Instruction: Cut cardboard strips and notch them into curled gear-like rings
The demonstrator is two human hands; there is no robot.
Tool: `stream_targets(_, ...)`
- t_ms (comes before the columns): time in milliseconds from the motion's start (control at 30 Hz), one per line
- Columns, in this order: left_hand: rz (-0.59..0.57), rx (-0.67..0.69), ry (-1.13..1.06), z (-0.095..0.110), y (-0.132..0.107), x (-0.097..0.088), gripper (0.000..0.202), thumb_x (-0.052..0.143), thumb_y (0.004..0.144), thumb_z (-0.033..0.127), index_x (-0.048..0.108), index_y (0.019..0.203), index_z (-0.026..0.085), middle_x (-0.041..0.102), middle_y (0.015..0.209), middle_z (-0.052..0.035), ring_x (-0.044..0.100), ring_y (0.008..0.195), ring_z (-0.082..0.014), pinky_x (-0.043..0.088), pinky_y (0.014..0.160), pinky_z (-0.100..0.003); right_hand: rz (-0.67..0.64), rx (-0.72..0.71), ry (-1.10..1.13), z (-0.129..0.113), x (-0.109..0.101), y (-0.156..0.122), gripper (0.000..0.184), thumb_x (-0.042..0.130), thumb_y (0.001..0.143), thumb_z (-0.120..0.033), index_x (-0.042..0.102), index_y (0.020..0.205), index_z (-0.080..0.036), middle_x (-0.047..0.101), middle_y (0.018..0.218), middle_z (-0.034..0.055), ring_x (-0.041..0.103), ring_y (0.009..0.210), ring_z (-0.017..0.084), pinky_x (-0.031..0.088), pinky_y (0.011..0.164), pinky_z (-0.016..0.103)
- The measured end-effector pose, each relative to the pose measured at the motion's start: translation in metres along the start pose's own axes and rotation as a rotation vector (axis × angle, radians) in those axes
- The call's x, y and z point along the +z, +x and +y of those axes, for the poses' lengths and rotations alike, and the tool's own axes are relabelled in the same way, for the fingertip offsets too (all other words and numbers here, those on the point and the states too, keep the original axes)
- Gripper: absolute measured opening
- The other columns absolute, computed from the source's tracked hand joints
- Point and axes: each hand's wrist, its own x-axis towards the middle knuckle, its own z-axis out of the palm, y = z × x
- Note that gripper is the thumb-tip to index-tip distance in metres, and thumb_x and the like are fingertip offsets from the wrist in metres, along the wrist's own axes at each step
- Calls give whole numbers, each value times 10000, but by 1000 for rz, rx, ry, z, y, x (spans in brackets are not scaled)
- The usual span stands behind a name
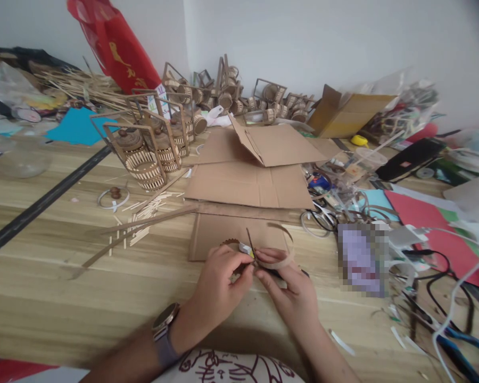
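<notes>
My left hand point(223, 276), with a watch on its wrist, is closed in a pinch near the table's front edge. Between its fingertips is a brown notched strip point(230, 242), bent in a curve and partly hidden by the fingers. Facing it, my right hand point(293, 292) pinches a thin curled brown strip point(289, 236) that loops over its fingers. The fingertips of both hands nearly meet. Behind them a small white and yellow item point(246, 250) shows in part. Flat cardboard point(211, 229) lies just beyond the hands.
Stacked cardboard sheets point(243, 183) cover the middle. Small handled bamboo baskets point(146, 170) stand at left, near loose pale sticks point(146, 215) and long brown strips point(139, 226). On the right are blue-handled pliers point(459, 346), a white cable point(455, 298) and red paper point(427, 223).
</notes>
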Motion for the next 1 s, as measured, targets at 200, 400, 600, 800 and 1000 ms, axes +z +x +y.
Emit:
stream_targets(200,-32,67,-103,2,2,-3,123,549,864,118,634,818,195,641,739,2,573,726,-151,411,700,-281,-34,219,193,-5,-2,-1,92,714,828,-252,755,910,-252,784,903,55,742,851,223,614,785,341)
stream_targets(400,-40,148,-83,1,3,-5,133,536,865,108,600,794,200,623,701,15,560,737,-158,386,725,-304,-76,359,418,-1,-4,0,49,748,797,-288,756,821,-246,786,872,48,741,831,214,610,781,333)
stream_targets(600,-79,171,-64,1,5,-5,113,540,865,125,606,810,197,640,709,12,565,745,-165,391,743,-318,-70,280,368,-2,-7,0,75,677,829,-196,733,809,-241,780,864,46,732,822,207,598,747,332)
stream_targets(800,-104,104,-49,3,3,-5,139,504,901,183,612,816,198,644,736,-10,584,756,-177,420,744,-324,41,8,-2,-8,-5,0,102,643,841,-152,665,845,-252,756,806,29,712,776,202,547,725,354)
stream_targets(1000,-142,36,-84,7,2,-6,201,482,965,252,629,843,191,650,767,-29,594,764,-184,438,739,-324,121,-198,-233,-14,-3,-5,211,633,844,-97,617,966,-268,749,864,11,708,813,193,461,824,388)
